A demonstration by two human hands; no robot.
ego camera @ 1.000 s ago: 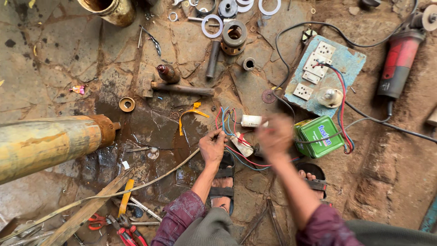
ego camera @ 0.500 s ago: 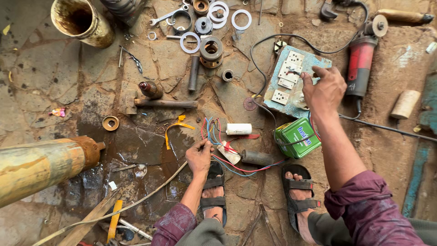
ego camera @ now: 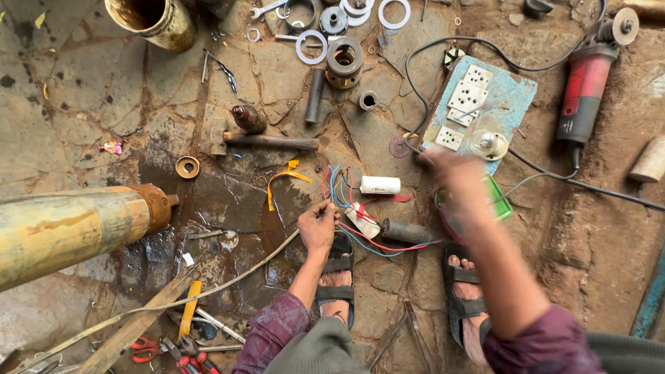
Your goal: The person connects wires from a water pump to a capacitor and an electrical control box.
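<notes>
My left hand (ego camera: 318, 225) is closed on a bundle of red, blue and yellow wires (ego camera: 337, 188) just above my left sandal. Beside the wires lie a white cylinder-shaped capacitor (ego camera: 379, 185) and a grey cylinder (ego camera: 405, 230). My right hand (ego camera: 450, 173) is motion-blurred. It hovers over the left edge of a green box (ego camera: 500, 202), just below a pale blue board with white sockets (ego camera: 478, 104). Whether it holds anything is hidden by the blur.
A big yellow rusty cylinder (ego camera: 69, 228) lies at the left on wet stone. A hammer (ego camera: 267, 142), metal rings (ego camera: 312, 45), a brass pot (ego camera: 156, 21) and a red angle grinder (ego camera: 585, 83) lie around. Red pliers (ego camera: 187, 350) and a beige cable (ego camera: 208, 291) are near my knees.
My right hand reached up to the socket board, then came back down and left over the green box. My left hand stayed on the wires.
</notes>
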